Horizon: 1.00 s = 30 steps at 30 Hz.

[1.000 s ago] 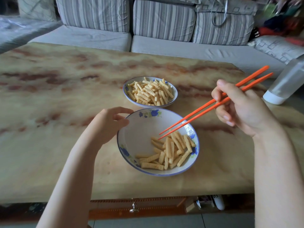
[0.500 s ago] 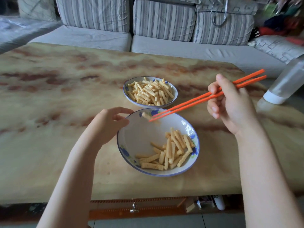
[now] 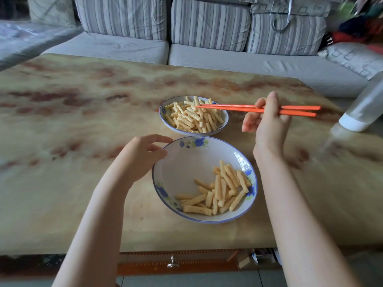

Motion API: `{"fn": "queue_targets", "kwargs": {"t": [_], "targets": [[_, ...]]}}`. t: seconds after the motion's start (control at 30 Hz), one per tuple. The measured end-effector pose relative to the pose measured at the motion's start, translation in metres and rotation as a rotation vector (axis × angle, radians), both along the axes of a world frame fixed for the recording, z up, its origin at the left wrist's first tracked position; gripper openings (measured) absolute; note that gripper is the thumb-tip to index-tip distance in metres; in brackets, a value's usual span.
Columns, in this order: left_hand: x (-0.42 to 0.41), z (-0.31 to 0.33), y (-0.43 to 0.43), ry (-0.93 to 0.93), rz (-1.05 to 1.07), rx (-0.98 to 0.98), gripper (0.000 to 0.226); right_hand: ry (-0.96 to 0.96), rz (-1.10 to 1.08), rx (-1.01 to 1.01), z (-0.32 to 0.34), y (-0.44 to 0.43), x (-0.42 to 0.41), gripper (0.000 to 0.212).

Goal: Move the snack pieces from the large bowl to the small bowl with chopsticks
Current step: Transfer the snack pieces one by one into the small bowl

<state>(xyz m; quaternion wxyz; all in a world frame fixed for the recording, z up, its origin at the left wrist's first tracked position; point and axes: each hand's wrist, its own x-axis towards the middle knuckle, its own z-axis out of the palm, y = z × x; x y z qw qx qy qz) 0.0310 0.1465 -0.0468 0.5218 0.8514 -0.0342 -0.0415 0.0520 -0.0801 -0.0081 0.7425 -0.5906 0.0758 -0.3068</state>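
Your right hand (image 3: pixel 267 121) grips the orange chopsticks (image 3: pixel 238 108) about midway along, with the thumb raised over them and the other fingers curled beneath. The sticks lie almost level and close together, their tips over the far part of the small bowl (image 3: pixel 163 116), right at the top of the heap (image 3: pixel 192 119) that fills it. Whether a piece is pinched between the tips cannot be told against that pile. The small bowl sits near the middle of the tabletop (image 3: pixel 72 141), a little toward its right edge. The large bowl (image 3: pixel 186 166) stands just on the near side of it, toward the tabletop's near edge, with the two rims almost touching. The snack pieces (image 3: pixel 223 189) in the large bowl lie bunched in its near-right part, and its left half is bare. Your left hand (image 3: pixel 141 158) is at that bowl's far-left rim, fingers loosely curled and fingertips against the rim; whether it truly grips cannot be told. A pale bottle (image 3: pixel 364 108) with a white end stands at the tabletop's right edge, and a striped sofa (image 3: pixel 207 23) runs behind the far edge.
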Motion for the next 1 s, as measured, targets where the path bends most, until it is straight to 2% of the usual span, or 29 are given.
{"fn": "queue_targets", "kwargs": {"t": [0.37,0.7,0.87,1.0], "targets": [[0.001,0.0,0.001,-0.003,0.007,0.003,0.041,0.024,0.097,-0.11,-0.013,-0.004,0.011,0.039],[0.0,0.0,0.002,-0.001,0.002,-0.023,0.041,-0.007,0.108,-0.133,0.009,-0.025,-0.01,0.04],[0.001,-0.001,0.002,0.007,0.004,-0.016,0.041,0.046,0.343,-0.195,0.024,-0.044,-0.031,0.048],[-0.001,-0.001,0.001,0.003,0.006,-0.02,0.038,0.188,0.482,-0.375,0.032,-0.053,-0.048,0.044]]}}
